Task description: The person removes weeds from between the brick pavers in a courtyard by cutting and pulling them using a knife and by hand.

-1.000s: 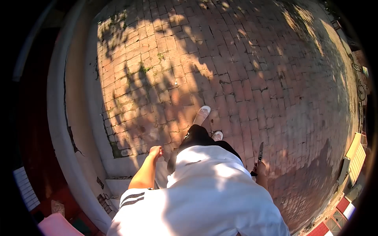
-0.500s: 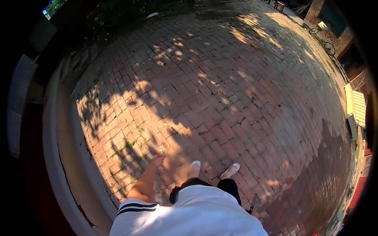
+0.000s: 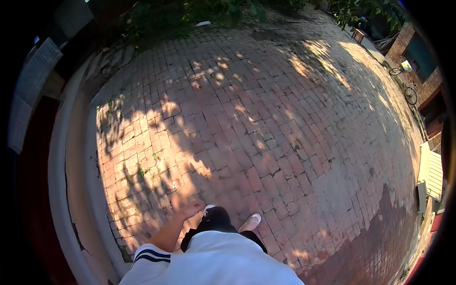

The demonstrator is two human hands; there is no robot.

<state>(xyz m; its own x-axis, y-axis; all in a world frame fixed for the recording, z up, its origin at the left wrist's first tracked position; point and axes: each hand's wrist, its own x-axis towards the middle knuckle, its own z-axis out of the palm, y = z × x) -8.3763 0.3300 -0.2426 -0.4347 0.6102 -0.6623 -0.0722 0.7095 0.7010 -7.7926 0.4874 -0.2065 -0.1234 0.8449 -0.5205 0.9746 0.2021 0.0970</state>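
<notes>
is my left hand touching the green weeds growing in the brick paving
Apart: the head view shows a clear stretch of brick paving between the left hand and the green weeds.

- Single view, head-worn, aimed forward and steeply down over the wearer's white short-sleeved shirt with dark sleeve stripes (image 3: 223, 259).
- Very wide angle: round-edged, black-cornered, with straight lines bowed, as along the pale grey concrete kerb (image 3: 58, 199) at left.
- Nearest the lens: shirt, cut by the lower edge; a little farther down, bare left hand (image 3: 191, 209) and pale low-cut shoe (image 3: 251, 222).
- Across the middle, seen from above: reddish rectangular-brick paving (image 3: 285, 142).
- Farthest off: dark green leafy foliage (image 3: 232, 9) along the top; black-wheeled bicycle (image 3: 410, 95) at upper right.
</notes>
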